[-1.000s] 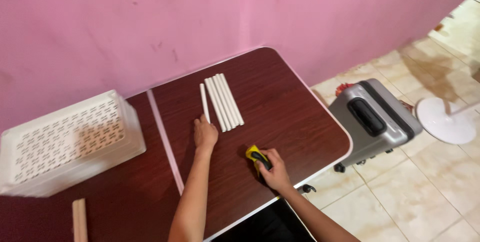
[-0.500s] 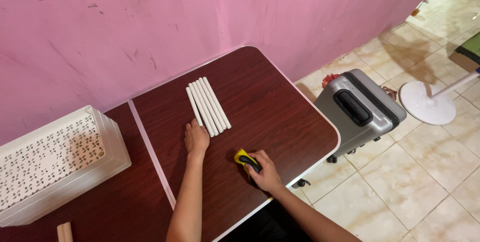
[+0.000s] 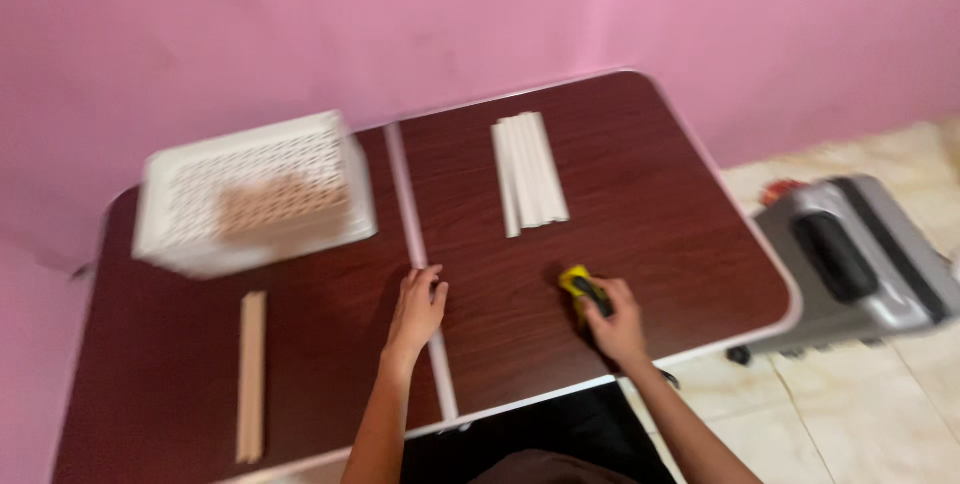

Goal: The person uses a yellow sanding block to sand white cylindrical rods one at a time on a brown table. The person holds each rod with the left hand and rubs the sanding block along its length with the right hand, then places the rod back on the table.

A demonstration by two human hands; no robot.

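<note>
My left hand (image 3: 417, 310) lies flat on the dark brown table (image 3: 680, 244), fingers spread, on the white seam strip (image 3: 418, 244) down the table's middle. My right hand (image 3: 615, 316) is closed around a yellow and black handheld tool (image 3: 580, 289) resting on the tabletop. Several white sticks (image 3: 530, 172) lie side by side beyond the hands, toward the wall. The picture is motion-blurred.
A white perforated basket (image 3: 255, 194) sits at the back left with something tan inside. Pale wooden sticks (image 3: 251, 374) lie at the front left. A grey suitcase (image 3: 860, 264) stands on the tiled floor to the right. A pink wall runs behind.
The view has swung left, so the basket and wooden sticks are now in frame. My left hand has pulled back from the white sticks to the middle seam. My right hand still holds the tool.
</note>
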